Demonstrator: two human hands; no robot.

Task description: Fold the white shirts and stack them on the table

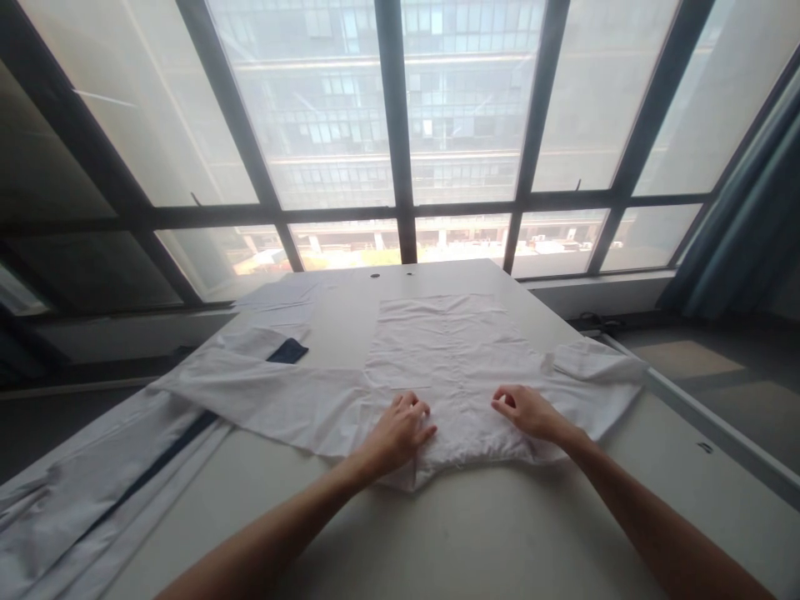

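On the table [475, 533], both hands (fingers curled) pressing white shirt [450, 350]

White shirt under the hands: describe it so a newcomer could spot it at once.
On the table by the window, the shirt lies spread flat at centre, sleeves out sideways. Both hands rest on its near edge, unlike the white garments with dark trim heaped at the left.

bare table [500, 533] near edge, second garment [93, 492] crowding the left

Only one view here: the head-worn camera is looking forward and down across the pale rectangular table [475, 533], sitting close, facing the big dark-framed window wall [400, 108].
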